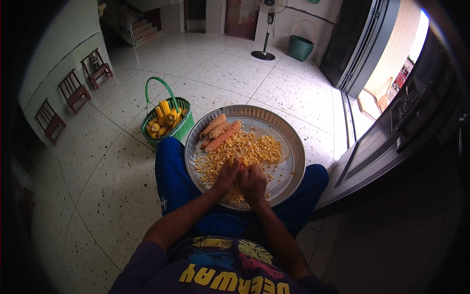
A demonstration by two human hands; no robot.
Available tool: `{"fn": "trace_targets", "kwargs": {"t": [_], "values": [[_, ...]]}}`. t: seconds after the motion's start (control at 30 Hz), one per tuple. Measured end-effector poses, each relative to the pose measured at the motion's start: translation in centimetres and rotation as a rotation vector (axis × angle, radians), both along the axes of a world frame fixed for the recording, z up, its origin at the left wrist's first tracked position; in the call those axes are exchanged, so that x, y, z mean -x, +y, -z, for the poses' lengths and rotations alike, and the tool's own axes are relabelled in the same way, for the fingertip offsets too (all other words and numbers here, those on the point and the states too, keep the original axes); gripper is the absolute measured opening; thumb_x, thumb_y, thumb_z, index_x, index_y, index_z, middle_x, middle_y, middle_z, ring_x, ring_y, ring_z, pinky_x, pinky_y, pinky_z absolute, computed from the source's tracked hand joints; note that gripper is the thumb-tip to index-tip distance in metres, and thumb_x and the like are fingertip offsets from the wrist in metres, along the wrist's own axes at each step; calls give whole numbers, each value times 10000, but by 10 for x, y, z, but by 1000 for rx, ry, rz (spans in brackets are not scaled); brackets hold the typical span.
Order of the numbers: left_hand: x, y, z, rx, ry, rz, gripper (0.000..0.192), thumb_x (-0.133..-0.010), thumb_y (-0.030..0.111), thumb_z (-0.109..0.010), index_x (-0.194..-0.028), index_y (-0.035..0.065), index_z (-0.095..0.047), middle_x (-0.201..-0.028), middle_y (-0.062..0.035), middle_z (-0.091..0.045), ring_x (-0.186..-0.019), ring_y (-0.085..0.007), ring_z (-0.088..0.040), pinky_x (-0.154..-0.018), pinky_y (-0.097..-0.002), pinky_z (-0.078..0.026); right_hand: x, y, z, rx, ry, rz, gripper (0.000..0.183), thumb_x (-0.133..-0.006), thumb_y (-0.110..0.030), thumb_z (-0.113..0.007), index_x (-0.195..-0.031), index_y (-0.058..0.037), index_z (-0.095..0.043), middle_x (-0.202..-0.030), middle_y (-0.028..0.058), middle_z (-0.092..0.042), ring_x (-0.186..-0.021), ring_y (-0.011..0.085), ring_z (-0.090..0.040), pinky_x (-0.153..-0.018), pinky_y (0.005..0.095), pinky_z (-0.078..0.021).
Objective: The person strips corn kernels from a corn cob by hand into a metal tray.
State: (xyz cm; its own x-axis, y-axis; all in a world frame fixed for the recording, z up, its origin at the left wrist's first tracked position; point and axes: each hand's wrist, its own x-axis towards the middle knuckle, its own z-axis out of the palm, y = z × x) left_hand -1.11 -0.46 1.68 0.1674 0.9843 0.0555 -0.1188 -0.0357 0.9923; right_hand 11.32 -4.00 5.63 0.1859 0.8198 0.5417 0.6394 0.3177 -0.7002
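Observation:
My left hand [225, 178] and my right hand [252, 183] grip one ear of corn [240, 162] between them; most of it is hidden by the fingers. Both hands are above a round metal sieve pan [293, 180] with a perforated bottom, which rests on my lap. Loose yellow kernels [222, 158] cover much of the pan's middle and left. Several bare reddish corncobs [224, 136] lie together at its upper left. At the right of the pan, a clear shallow dish [285, 158] appears to hold more kernels [268, 149].
On the speckled floor [216, 86], beyond my left knee, stands a green woven basket [186, 125] of yellow corn ears [165, 115]. Small wooden chairs [73, 92] line the left wall. A pedestal fan [265, 53] and a dark green basket [300, 47] stand farther back. An open doorway [385, 70] is at right.

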Motion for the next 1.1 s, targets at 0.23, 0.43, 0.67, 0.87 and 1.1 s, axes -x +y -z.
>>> {"fn": "trace_targets", "kwargs": {"t": [0.23,0.43,0.67,0.87,1.1], "values": [[0,10,12,156,-349,-21,565,-978,566,-576,-1196,46,-591,-1034,-26,-603,-955,-124,-557,-853,-303,-471,-21,11,11,92,35,187,208,-946,-213,-609,-840,-34,-606,-778,163,-616,-708,378,-610,-650,459,-479],[-2,5,7,103,-202,1,542,-993,554,-556,-1194,52,-595,-1056,-31,-613,-975,-122,-564,-854,-303,-472,-16,9,1,-110,62,71,128,-891,-146,-698,-935,-27,-679,-884,140,-648,-733,309,-653,-658,395,-524],[1,-3,-8,0,-37,109,500,-1031,536,-479,-1232,84,-557,-1107,-32,-604,-1016,-129,-570,-883,-295,-472,-13,3,-1,-131,-23,48,123,-858,-170,-742,-886,-54,-711,-831,117,-646,-675,298,-667,-587,369,-530],[1,-7,-10,-8,-33,69,454,-1035,484,-514,-1208,66,-555,-1084,-45,-616,-981,-122,-587,-840,-283,-495,-8,-5,-21,-250,-277,43,134,-870,-178,-724,-795,-93,-653,-771,105,-609,-596,312,-637,-513,410,-498],[-4,-3,-4,28,-79,106,429,-1031,458,-540,-1198,64,-559,-1059,-35,-616,-966,-118,-591,-818,-284,-505,-13,4,-2,-219,-522,110,259,-915,-228,-642,-707,-104,-551,-736,59,-506,-602,231,-566,-442,366,-449]]}}
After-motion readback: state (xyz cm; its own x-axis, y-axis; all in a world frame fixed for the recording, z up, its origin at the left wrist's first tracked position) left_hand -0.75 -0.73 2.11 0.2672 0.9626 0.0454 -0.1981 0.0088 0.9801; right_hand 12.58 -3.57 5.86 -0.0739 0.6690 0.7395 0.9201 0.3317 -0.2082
